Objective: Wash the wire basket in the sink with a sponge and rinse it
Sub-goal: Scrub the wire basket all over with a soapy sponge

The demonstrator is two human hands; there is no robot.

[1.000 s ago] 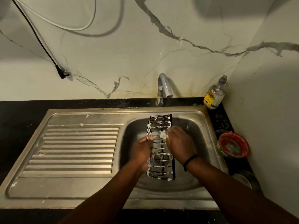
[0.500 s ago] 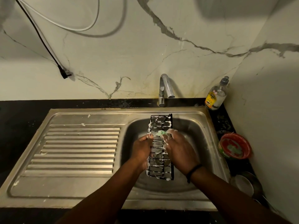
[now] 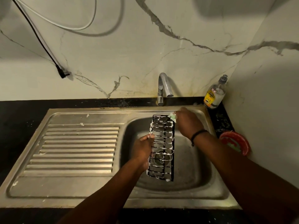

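A long black wire basket, streaked with white foam, is held lengthwise over the steel sink bowl. My left hand grips its left long side near the middle. My right hand is at the basket's far right corner, closed on a green soapy sponge that touches the top rim. The tap stands behind the bowl with no water running.
The ribbed drainboard lies to the left with foam flecks. A soap dispenser bottle stands at the back right corner. A red bowl sits on the dark counter to the right. Cables hang on the marble wall.
My right hand has slid the sponge from the basket's middle up to its far right corner. The left hand keeps its grip; the basket has barely moved.
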